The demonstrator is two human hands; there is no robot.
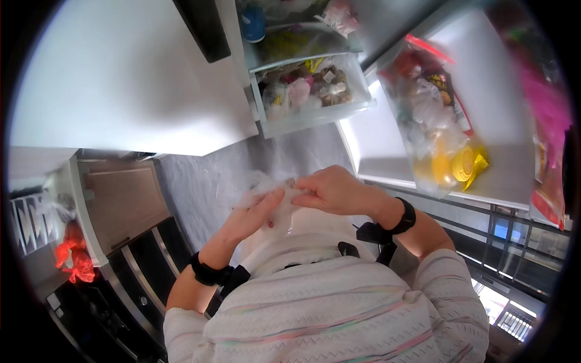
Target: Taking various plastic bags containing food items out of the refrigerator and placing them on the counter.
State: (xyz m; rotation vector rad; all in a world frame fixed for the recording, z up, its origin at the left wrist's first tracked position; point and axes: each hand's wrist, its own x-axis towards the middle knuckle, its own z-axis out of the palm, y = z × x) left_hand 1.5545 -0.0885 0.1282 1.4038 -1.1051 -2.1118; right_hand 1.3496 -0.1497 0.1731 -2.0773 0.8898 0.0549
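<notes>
Both my hands meet in front of my waist on a clear plastic bag [285, 206]. My left hand [258, 211] holds the bag's left side, with the thumb lying across it. At its other side, the fingers of my right hand [333, 190] pinch the film near the top. A small dark bit shows between the hands; what the bag holds cannot be made out. Beyond them, a clear refrigerator drawer [313, 113] is pulled out, filled with bagged food [299, 90].
The refrigerator door [381, 154] stands open at right, its shelf carrying bags and a yellow packet [476, 165]. At left is a white door panel [122, 81]. A red plastic bag [76, 254] hangs by a wooden-toned cabinet [125, 195]. Grey floor [195, 195] lies below.
</notes>
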